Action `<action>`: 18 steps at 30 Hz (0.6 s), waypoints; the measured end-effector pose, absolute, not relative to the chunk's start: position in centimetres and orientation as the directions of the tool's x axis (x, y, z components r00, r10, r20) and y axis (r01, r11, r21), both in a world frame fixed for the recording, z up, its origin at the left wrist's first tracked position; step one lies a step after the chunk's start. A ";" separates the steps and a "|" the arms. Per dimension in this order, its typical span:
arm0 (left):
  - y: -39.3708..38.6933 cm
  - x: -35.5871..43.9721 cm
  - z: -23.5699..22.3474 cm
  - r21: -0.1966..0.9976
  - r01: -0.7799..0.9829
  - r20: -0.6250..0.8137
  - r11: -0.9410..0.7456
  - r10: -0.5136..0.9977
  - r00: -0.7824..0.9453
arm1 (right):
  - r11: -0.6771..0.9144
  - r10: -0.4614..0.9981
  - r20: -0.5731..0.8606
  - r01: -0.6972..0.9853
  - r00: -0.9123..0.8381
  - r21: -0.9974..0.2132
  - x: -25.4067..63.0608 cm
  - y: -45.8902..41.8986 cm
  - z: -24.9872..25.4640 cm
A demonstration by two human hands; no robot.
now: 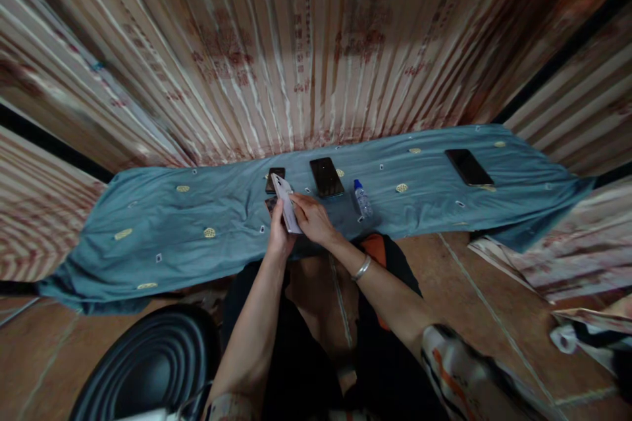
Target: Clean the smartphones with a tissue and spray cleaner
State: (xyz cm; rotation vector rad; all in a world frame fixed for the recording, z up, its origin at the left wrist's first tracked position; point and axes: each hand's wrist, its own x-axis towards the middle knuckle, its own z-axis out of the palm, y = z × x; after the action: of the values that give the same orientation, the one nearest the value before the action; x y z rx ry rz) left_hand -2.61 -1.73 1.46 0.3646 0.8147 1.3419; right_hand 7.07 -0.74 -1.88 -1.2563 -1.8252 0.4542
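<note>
A white smartphone, tilted with its camera side up, is held above the front edge of the cloth-covered table. My left hand wraps its lower left edge. My right hand is closed against its right side, fingers bent over the back; whether a small item sits under those fingers is hidden. Just behind the phone lies a small dark phone, partly covered. Beside my left fingers a small dark patterned object shows only in part. A larger black phone rests beyond my right hand.
Right of the black phone lies a clear bottle with a blue cap. Another dark phone is farther right on the blue-green cloth. Curtains hang behind the table. A round black stool stands at lower left.
</note>
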 end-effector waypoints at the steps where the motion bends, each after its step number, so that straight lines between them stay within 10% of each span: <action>1: -1.8 -2.4 1.5 0.662 -0.712 -0.306 0.235 0.952 0.029 | 0.419 0.892 0.435 0.579 -0.119 -0.699 7.2 -0.6 -1.9; 18: -2.3 -2.4 1.1 0.651 -0.696 -0.341 0.301 0.936 0.086 | 0.447 0.879 0.465 0.523 -0.106 -0.725 7.8 -1.2 -0.1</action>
State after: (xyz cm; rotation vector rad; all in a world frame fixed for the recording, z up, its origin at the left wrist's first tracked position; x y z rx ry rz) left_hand -2.45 -2.27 1.15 0.3619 0.8107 1.2560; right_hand 7.84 -1.16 -0.14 -1.2035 -1.7695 0.4801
